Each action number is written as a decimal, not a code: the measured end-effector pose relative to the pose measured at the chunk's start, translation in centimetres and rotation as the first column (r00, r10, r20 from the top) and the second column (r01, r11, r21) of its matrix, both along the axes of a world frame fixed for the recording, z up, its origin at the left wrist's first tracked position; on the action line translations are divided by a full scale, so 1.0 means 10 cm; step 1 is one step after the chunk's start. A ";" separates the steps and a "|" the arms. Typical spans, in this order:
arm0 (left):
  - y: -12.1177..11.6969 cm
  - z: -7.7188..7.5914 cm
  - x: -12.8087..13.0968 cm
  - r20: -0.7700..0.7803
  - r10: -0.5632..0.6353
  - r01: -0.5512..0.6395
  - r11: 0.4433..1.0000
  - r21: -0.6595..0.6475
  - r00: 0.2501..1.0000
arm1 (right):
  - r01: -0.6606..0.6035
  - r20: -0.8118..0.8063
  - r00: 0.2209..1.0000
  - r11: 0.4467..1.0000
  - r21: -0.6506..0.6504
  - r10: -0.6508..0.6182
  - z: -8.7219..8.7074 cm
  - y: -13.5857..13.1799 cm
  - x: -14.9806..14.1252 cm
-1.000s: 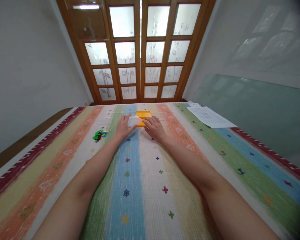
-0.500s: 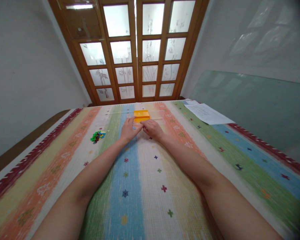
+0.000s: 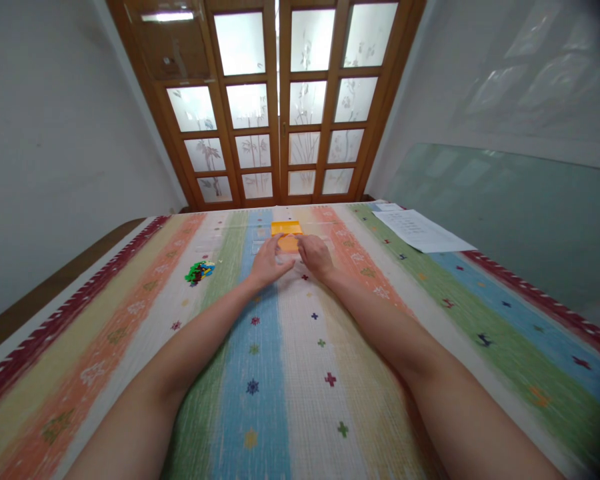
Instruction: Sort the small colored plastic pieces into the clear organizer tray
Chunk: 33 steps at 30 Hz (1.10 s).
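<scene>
Has the fingertips of both hands parted now, against meeting or nearly meeting half a second ago; sets the left hand [image 3: 271,263] slightly further right and the right hand [image 3: 316,253] back from the middle. Nearest, shows two bare forearms [image 3: 200,340] stretched forward over a striped tablecloth [image 3: 280,387] printed with small stars and crosses. Further along, well to the left of the hands, has a heap of tiny pieces [image 3: 199,272], mostly green, with some blue, yellow and dark red. Bends the left fingers forward and points the left thumb to the right, with a gap between; curls the right fingers inward, close together. Has a whitish see-through piece [image 3: 287,256] between the two hands, next to the fingers of both. Cannot tell from this angle about a firm grip or a mere touch, on either side. Just beyond, in the middle near the far edge of the cloth, has an orange box [image 3: 287,228], with the back part in plain view and the front partly behind the fingers and the see-through piece. To the right, well apart, shows printed paper [image 3: 415,230]. Farthest off, shows wooden doors [image 3: 279,100] with frosted panes bearing plant patterns.
</scene>
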State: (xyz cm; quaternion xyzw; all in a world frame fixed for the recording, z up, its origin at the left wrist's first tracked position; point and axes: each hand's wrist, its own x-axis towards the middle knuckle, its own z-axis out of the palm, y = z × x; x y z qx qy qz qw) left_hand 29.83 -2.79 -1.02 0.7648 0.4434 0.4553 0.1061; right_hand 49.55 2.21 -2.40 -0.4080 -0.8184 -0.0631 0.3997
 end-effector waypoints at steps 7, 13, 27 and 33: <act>0.07 -0.05 -0.03 0.249 -0.195 0.216 0.974 -0.063 0.949 | 0.077 -0.182 0.979 0.995 -0.057 -0.086 -0.01 0.06 0.10; 0.17 -0.02 -0.15 0.426 -0.199 0.308 0.929 -0.205 0.883 | 0.050 -0.198 0.978 0.993 -0.104 -0.070 -0.04 0.08 0.06; 0.61 -0.09 -1.05 0.454 0.447 -0.304 0.884 -0.356 0.771 | -0.018 -0.162 0.987 0.988 -0.154 -0.007 -0.06 0.02 0.04; 0.61 -0.24 -1.32 0.092 0.627 -0.568 0.750 -0.339 0.774 | -0.032 -0.140 0.990 0.993 -0.116 0.015 -0.06 0.01 0.04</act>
